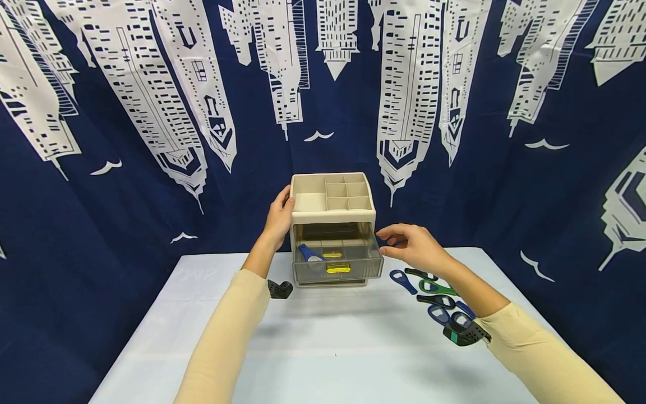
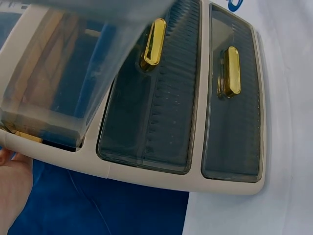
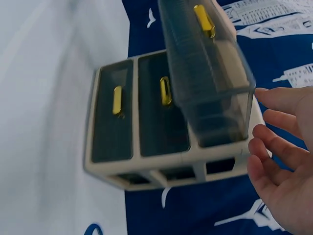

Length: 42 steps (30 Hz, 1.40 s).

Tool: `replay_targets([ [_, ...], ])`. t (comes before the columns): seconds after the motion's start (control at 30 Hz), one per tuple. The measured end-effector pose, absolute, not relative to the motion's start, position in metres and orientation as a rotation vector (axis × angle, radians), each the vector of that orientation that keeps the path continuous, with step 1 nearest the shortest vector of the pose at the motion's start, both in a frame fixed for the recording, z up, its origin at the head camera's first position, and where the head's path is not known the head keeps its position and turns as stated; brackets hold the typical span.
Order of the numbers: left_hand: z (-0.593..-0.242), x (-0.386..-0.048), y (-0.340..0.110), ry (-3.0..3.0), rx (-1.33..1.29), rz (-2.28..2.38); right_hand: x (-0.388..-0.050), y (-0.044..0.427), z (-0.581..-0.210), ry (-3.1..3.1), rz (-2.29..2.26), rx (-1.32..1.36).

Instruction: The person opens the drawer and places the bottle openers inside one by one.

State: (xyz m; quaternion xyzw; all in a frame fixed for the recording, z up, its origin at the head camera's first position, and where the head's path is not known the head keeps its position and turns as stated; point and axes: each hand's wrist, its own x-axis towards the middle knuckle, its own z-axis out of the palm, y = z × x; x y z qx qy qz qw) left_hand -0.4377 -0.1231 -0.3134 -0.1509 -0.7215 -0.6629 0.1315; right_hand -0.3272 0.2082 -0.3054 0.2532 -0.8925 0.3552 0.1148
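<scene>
A cream cabinet (image 1: 333, 216) has its see-through top drawer (image 1: 362, 269) pulled out, with a blue handled item (image 1: 309, 253) inside. My left hand (image 1: 278, 217) rests against the cabinet's left side; in the left wrist view part of that hand (image 2: 14, 191) shows at the cabinet's edge. Beside the drawer's right side is my right hand (image 1: 416, 247), fingers bent loosely and holding nothing. The right wrist view has this hand (image 3: 288, 156) by the corner of the open drawer (image 3: 215, 105); contact is unclear. Two lower drawers with gold handles are closed in the left wrist view.
Several blue, black and green handled items, among them a green one (image 1: 438, 288), lie on the white table (image 1: 323, 348) beneath and beside my right forearm. The cabinet's top has an open tray with compartments. A dark blue patterned cloth (image 1: 333, 146) hangs behind the table.
</scene>
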Motion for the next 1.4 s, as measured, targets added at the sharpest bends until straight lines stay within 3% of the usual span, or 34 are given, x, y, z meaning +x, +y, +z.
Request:
replay_targets([
  [0.47,-0.311,-0.439,-0.121,-2.11,-0.433,-1.92,-0.317,0.265,-0.354,-2.699,0.981,0.636],
  [1.0,-0.312,-0.439,-0.122,-2.109,-0.4,-1.915,-0.305,0.32,-0.442,-2.844,0.987,0.398],
  [1.4,-0.314,-0.441,-0.121,-2.103,-0.4,-1.889,-0.303,0.328,-0.475,-2.858,0.66,0.305],
])
